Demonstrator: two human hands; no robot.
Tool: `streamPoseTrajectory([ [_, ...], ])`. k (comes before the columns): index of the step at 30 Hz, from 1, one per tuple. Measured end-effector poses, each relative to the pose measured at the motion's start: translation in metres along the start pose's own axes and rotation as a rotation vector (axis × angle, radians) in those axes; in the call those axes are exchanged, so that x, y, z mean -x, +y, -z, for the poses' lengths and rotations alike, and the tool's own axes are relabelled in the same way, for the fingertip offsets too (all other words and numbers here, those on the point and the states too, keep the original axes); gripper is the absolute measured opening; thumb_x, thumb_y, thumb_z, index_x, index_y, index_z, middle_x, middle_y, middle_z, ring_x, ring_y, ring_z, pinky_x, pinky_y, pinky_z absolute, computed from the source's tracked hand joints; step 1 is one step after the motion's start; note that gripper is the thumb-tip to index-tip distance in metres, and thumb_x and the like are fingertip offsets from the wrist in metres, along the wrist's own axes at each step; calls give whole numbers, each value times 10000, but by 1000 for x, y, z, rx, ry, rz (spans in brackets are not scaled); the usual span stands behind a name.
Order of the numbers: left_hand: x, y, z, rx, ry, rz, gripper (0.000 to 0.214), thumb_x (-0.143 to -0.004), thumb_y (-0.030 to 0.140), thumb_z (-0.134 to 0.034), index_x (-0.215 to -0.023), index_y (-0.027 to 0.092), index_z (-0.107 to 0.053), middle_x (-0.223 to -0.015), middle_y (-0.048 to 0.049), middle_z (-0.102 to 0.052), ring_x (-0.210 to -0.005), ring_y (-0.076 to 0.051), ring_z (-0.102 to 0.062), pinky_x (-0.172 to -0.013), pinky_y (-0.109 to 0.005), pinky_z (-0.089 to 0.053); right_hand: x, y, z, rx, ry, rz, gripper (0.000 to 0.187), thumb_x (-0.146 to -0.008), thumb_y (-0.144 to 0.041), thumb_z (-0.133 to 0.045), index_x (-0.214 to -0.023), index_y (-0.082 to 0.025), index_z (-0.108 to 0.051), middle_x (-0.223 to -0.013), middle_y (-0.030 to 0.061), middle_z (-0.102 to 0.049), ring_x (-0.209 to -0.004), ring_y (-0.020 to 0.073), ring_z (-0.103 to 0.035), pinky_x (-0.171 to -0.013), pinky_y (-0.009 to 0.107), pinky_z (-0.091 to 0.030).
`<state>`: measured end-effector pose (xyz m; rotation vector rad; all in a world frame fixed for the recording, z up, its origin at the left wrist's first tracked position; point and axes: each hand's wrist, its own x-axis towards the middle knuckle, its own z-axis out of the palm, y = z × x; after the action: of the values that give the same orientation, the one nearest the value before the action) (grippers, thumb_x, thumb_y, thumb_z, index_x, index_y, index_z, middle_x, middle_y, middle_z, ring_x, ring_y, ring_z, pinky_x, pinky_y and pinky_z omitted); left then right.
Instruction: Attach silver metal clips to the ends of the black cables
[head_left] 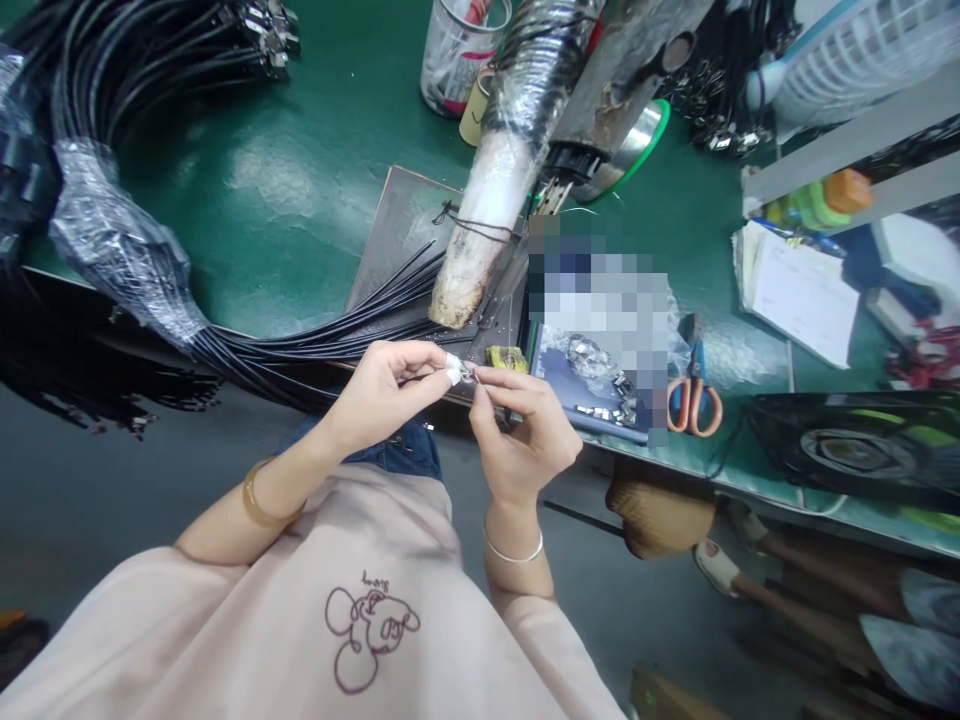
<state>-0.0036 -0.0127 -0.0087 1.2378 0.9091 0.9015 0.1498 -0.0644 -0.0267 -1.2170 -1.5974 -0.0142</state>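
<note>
In front of my body, at the table edge, both hands meet with fingertips almost touching. My left hand (397, 385) has white tape on its fingertips and is closed in a pinch. Between the fingertips of both hands shows a small silvery metal connector (467, 372); its detail is too small to make out. My right hand (529, 430) pinches at its other side, thumb and index finger together. A bundle of black cables (277, 350) runs from the left behind my left hand. A yellow sponge (506, 358) lies just beyond the fingertips.
A wrapped pipe (487, 200) slants down over a dark board (397, 215). Right of it lie a blue tray (559, 385) with small metal parts and orange-handled scissors (696, 390). A black fan-like device (855, 450) and a notepad (802, 285) lie further right. Another person's legs (795, 580) are at lower right.
</note>
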Motion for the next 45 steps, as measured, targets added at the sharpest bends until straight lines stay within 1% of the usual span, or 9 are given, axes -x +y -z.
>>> streamPoseTrajectory([
  [4, -2, 0, -1, 3, 20, 3, 189, -750, 280, -671, -718, 117, -762, -647, -35, -668, -577, -99, -512, -525, -204, -406, -2, 1, 0, 25, -17, 19, 212, -866, -68, -719, -953, -256, -675, -930, -8, -803, -844, 161, -777, -777, 307, -629],
  [8, -6, 3, -2, 9, 51, 7, 163, -721, 255, -677, -701, 121, -770, -682, -45, -701, -605, -108, -546, -535, -200, -432, -5, 1, 0, 71, -27, 50, 207, -876, -72, -710, -959, -258, -671, -956, 3, -804, -861, 168, -778, -789, 316, -628],
  [13, -10, 6, -2, -9, 73, 6, 152, -695, 244, -677, -675, 124, -767, -660, -36, -687, -591, -100, -527, -516, -191, -414, -8, 2, -1, 80, -29, 31, 205, -885, -76, -698, -962, -265, -678, -960, 1, -798, -877, 176, -774, -796, 334, -630],
  [18, -13, 6, -2, -26, 97, 3, 182, -712, 260, -672, -694, 118, -784, -615, -30, -662, -539, -83, -472, -476, -188, -361, -12, 1, -2, 70, -52, -2, 185, -887, -82, -701, -931, -260, -677, -964, 0, -789, -893, 176, -765, -800, 345, -626],
  [24, -13, 5, -3, -7, 109, 5, 186, -717, 266, -672, -716, 112, -775, -621, -26, -657, -533, -81, -480, -473, -187, -369, -15, 0, -2, 60, -53, -5, 192, -879, -72, -710, -929, -253, -666, -966, 4, -784, -903, 166, -757, -806, 336, -619],
  [34, -14, 9, -2, 11, 94, 19, 185, -697, 257, -671, -716, 108, -778, -630, -26, -655, -541, -80, -475, -476, -185, -362, -17, -5, 1, 64, -72, -15, 188, -870, -75, -715, -901, -256, -673, -990, -2, -779, -912, 167, -758, -796, 318, -633],
  [40, -14, 10, 0, 2, 97, 47, 167, -665, 239, -666, -666, 109, -771, -616, -20, -645, -546, -77, -467, -494, -182, -369, -16, -4, 1, 47, -84, -5, 196, -861, -51, -702, -883, -236, -642, -958, 13, -780, -893, 165, -760, -797, 312, -630],
  [45, -12, 9, -1, -19, 98, 48, 175, -676, 233, -661, -691, 108, -782, -623, -17, -647, -543, -74, -466, -500, -182, -376, -15, -2, 1, 54, -91, -14, 189, -868, -61, -704, -890, -235, -635, -954, 12, -783, -888, 163, -758, -796, 312, -618],
])
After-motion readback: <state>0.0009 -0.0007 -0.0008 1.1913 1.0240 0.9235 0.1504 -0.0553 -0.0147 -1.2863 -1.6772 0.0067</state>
